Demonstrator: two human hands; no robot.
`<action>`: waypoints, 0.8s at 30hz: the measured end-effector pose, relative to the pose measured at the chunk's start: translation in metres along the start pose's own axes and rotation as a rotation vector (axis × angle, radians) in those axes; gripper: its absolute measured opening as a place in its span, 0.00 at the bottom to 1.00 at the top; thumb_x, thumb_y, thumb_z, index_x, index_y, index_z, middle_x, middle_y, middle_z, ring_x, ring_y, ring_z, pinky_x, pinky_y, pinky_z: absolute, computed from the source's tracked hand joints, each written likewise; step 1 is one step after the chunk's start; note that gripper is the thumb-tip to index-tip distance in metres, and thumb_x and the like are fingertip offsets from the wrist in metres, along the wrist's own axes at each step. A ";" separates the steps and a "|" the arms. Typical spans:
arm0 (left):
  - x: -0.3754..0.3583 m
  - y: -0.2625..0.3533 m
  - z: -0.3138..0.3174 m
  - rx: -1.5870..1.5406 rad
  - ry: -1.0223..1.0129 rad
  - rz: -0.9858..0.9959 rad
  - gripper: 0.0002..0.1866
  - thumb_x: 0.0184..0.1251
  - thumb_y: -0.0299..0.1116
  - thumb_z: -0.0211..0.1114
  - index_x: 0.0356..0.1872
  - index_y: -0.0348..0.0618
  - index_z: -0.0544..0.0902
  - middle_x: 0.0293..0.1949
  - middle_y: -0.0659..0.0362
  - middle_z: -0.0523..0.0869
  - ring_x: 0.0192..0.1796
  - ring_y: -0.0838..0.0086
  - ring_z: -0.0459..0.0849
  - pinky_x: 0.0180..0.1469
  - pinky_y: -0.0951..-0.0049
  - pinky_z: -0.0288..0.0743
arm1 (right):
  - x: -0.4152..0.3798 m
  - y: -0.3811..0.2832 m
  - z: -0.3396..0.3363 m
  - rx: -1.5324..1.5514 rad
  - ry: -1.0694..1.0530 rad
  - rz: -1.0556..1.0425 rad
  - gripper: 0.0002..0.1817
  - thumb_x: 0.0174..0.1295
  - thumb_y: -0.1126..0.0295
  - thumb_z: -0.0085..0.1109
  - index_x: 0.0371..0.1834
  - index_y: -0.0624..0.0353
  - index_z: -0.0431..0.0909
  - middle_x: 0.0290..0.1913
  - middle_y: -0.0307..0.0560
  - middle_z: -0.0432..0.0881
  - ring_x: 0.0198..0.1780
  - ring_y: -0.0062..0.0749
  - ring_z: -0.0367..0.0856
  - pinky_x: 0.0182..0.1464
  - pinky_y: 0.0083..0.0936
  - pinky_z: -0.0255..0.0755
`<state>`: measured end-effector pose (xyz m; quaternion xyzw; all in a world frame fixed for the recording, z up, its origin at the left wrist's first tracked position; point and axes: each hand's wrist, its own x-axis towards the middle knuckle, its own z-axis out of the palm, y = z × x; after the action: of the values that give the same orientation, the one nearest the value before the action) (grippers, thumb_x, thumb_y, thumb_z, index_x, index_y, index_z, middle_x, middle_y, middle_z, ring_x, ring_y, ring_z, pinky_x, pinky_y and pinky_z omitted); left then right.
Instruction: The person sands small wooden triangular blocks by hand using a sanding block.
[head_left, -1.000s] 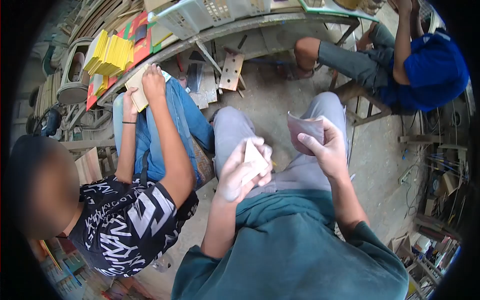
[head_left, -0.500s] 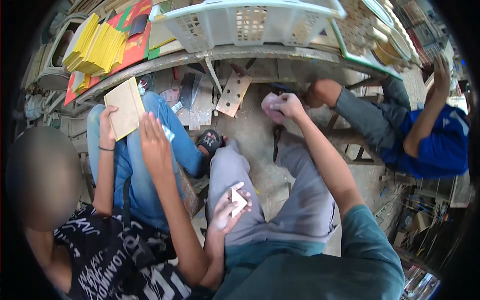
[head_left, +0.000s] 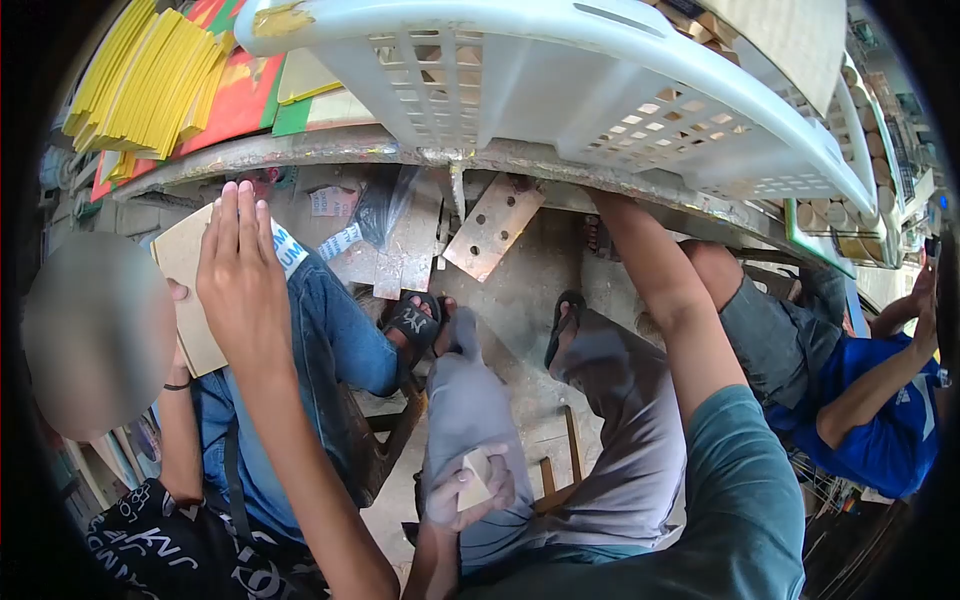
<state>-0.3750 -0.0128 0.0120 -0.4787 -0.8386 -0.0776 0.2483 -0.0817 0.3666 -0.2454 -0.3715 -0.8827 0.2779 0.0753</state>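
Observation:
Fingers of my left hand [head_left: 478, 496] are wrapped round a small pale block [head_left: 474, 480], low over my left thigh. The block's lower part is partly covered by the palm and fingers. My right forearm reaches forward to the table edge [head_left: 400, 150], below the white plastic basket [head_left: 540, 95]. That edge and the basket hide my right hand, so what it holds or touches does not show.
On the left a co-worker holds a flat board [head_left: 185, 250] with both hands. Yellow-edged boards [head_left: 150, 85] are stacked on the table. Under it lies a wooden plate with dark holes [head_left: 492, 225]. Another person in blue [head_left: 880, 410] sits at the right.
My right hand, earlier showing with a pink cloth, has moved forward out of sight. The view has shifted, and the basket looks nearer. The co-worker's board is now closer to their head.

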 end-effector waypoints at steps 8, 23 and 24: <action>-0.222 0.174 -0.095 2.573 0.776 1.348 0.34 0.67 0.48 0.56 0.68 0.38 0.64 0.36 0.56 0.71 0.35 0.66 0.70 0.37 0.70 0.64 | -0.028 -0.026 -0.023 -0.019 -0.048 -0.277 0.23 0.59 0.67 0.62 0.58 0.59 0.74 0.54 0.60 0.78 0.52 0.45 0.80 0.50 0.36 0.75; -0.134 0.188 -0.167 3.065 0.626 1.327 0.21 0.77 0.40 0.45 0.66 0.44 0.65 0.43 0.52 0.77 0.29 0.72 0.71 0.28 0.76 0.64 | -0.312 -0.281 -0.163 1.258 -0.190 0.282 0.09 0.68 0.72 0.57 0.47 0.63 0.76 0.31 0.35 0.77 0.21 0.11 0.67 0.21 0.12 0.58; -0.129 0.189 -0.181 3.111 0.652 1.259 0.21 0.77 0.40 0.45 0.66 0.44 0.65 0.42 0.52 0.77 0.28 0.72 0.71 0.28 0.76 0.64 | -0.326 -0.294 -0.179 1.276 -0.160 0.262 0.09 0.69 0.72 0.55 0.48 0.63 0.77 0.31 0.35 0.77 0.21 0.11 0.67 0.21 0.12 0.58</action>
<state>-0.1005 -0.0780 0.0846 0.0014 -0.2673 -0.7666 -0.5839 0.0308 0.0490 0.0883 -0.3366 -0.4947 0.7806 0.1806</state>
